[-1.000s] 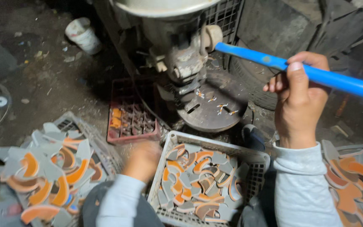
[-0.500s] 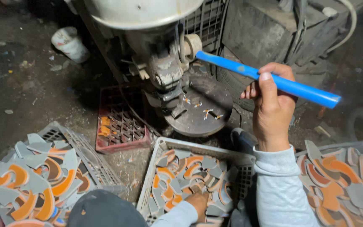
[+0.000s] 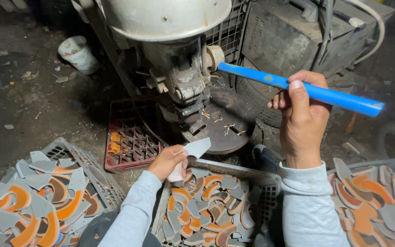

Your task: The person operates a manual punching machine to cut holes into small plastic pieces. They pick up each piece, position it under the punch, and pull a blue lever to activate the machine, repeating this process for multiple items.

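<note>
My right hand (image 3: pixel 301 120) grips the blue lever handle (image 3: pixel 298 89) of a grey press machine (image 3: pixel 179 59), which stands straight ahead. My left hand (image 3: pixel 166 161) holds a flat grey curved piece (image 3: pixel 196 147) just in front of the round press table (image 3: pixel 222 126), above the middle crate (image 3: pixel 234 168). That grey plastic crate is full of grey and orange curved pieces (image 3: pixel 209 206).
A grey crate (image 3: pixel 76 155) heaped with similar pieces sits at the lower left, another (image 3: pixel 380 163) at the lower right. A red crate (image 3: pixel 126 137) with a few orange bits lies left of the press. A white bucket (image 3: pixel 77 54) stands on the dirty floor behind.
My left hand dipped into the middle crate and has come up holding a grey piece toward the press table. My right hand has stayed on the blue handle.
</note>
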